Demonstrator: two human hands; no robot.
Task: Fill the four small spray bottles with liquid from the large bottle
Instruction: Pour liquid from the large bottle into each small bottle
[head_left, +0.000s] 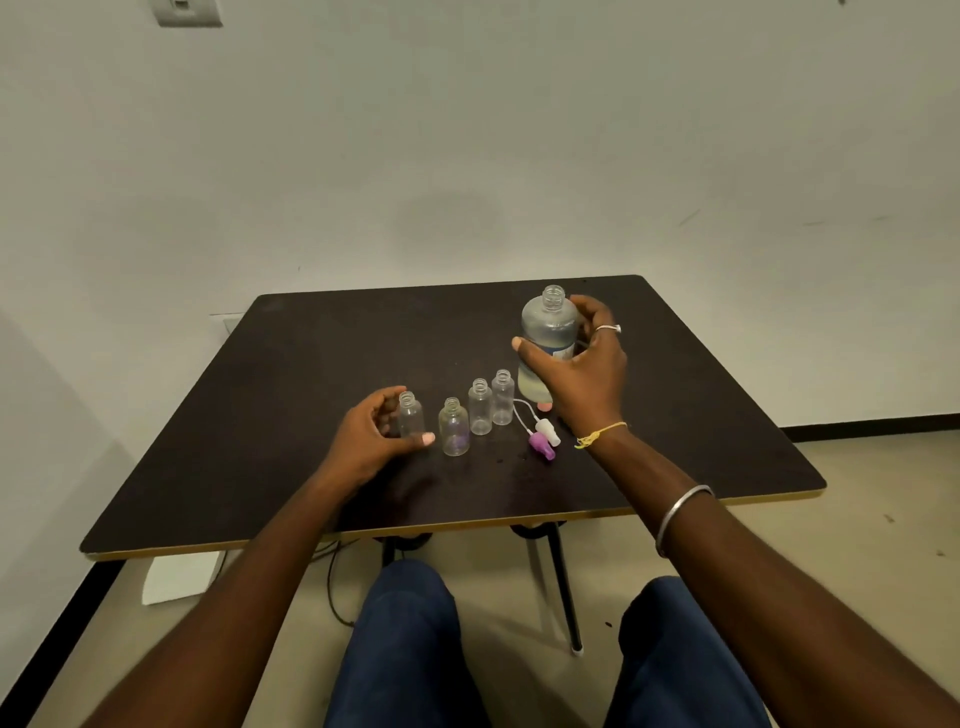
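While the uncapped large bottle (549, 343) stands upright on the dark worktop (291, 364), the right hand (579, 371) wraps around it. At its eight o'clock, four small open bottles stand in a row; the left hand (371, 434) cups the leftmost bottle (410, 414). Two spray caps (544, 439) lie at six o'clock.

Head view, forward-down over table (291, 353)
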